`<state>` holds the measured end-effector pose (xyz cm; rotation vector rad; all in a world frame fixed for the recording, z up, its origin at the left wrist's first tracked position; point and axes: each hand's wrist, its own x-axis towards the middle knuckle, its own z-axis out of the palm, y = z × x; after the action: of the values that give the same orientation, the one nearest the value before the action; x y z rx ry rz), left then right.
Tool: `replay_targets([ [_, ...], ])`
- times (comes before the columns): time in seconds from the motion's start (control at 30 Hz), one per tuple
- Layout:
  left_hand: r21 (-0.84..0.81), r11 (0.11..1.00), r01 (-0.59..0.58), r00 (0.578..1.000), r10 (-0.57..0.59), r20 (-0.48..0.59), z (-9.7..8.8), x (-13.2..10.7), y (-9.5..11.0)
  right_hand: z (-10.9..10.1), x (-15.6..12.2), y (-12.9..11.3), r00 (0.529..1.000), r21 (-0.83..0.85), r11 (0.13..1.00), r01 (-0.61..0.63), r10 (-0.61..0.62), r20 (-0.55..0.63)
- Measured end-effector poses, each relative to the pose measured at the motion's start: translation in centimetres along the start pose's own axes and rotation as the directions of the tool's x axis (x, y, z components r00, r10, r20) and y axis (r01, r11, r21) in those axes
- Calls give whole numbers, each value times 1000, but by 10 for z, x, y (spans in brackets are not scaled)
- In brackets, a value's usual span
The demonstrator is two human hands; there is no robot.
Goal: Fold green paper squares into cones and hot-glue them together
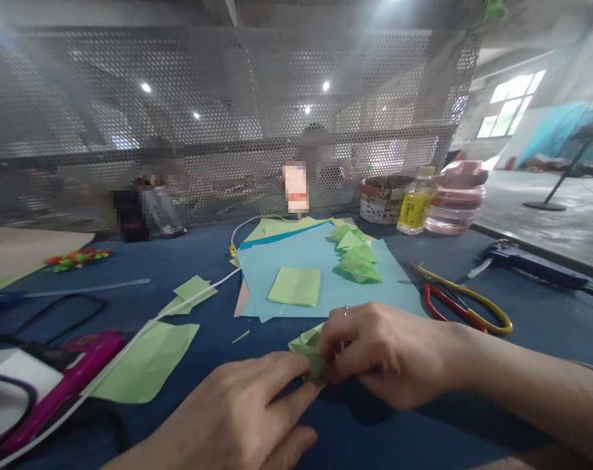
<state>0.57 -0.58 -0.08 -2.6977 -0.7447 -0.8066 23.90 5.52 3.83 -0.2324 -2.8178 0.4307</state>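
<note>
On the near side of the bench [218, 349], the left hand [247, 408] and right hand [391, 352] pinch a folded green paper [302, 341], left of the scissors [457, 281].

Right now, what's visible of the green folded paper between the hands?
The light-green folded paper shows creased, angled facets; its right side is hidden, full shape unclear. It is on or just above the dark-blue tabletop, nearer than the light-blue sheet. The left hand and right hand touch it with their fingers.
</note>
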Motion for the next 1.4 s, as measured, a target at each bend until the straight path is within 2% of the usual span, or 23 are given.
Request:
replay_targets([
  [0.2,40,998,49,996,-52,66,-7,11,5,-2,1,0,999,-132,991,37,-34,24],
  [0.33,51,997,52,995,-55,77,-15,23,8,-3,2,-1,999,-158,987,40,-36,28],
  [0.5,45,998,45,996,-49,72,-21,19,9,-2,0,0,999,-177,984,38,-35,22],
  [0.57,29,999,43,995,-46,85,-22,15,10,-1,-1,1,999,-163,986,44,-47,-17],
  [0.63,12,999,51,994,-52,99,-23,13,12,0,-2,3,993,-126,991,38,-52,-109],
  [0.73,-6,998,56,992,-55,114,-23,13,13,1,-1,7,981,-93,995,-42,23,-192],
  [0.8,-7,999,45,991,-43,124,-22,14,12,2,-1,9,987,-103,990,-98,84,-134],
  [0.9,-21,1000,-16,996,18,83,-18,15,8,2,-1,11,989,-101,985,-139,134,-55],
  [0.93,-22,1000,-15,998,17,58,-16,15,8,2,-1,11,988,-95,984,-150,145,-54],
  [1.0,5,999,50,994,-51,94,-15,13,6,2,0,11,986,-80,984,-156,151,-73],
  [1.13,-37,999,-8,996,11,88,-14,11,5,0,1,11,986,-36,989,-146,142,-84],
  [1.27,-2,999,51,997,-51,59,-16,13,5,-1,2,5,979,4,985,-171,170,-109],
  [1.4,11,999,52,997,-53,55,-16,16,5,2,5,-5,971,85,976,-202,211,-109],
])
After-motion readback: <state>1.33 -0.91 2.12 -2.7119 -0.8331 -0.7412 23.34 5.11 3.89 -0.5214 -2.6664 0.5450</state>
